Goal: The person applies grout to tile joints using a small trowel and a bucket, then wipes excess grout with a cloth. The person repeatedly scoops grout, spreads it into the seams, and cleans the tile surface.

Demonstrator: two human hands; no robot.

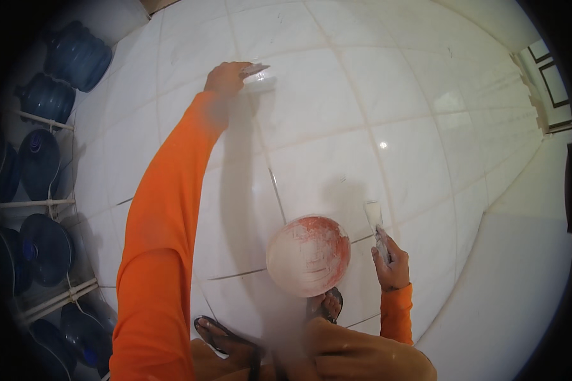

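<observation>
My left hand [225, 79] is stretched far forward and closed round a small flat scraper [255, 70], smeared whitish, at the tiled floor [311, 159]. Its full shape is partly hidden by my fingers. On the right, my right hand [391, 263] grips a putty knife [373, 214] by its smeared handle, with the pale blade pointing away from me. Between the hands and nearer to me stands a round reddish bowl [308, 257], coated inside with whitish paste. Dark lines mark tile joints near the bowl; farther off the joints are pale.
Several large blue water jugs [47, 247] lie on a white pipe rack [38, 203] along the left side. My sandalled feet [225, 336] are close behind the bowl. A white wall [496, 298] bounds the right side, with a doorway [550, 76] at the far right.
</observation>
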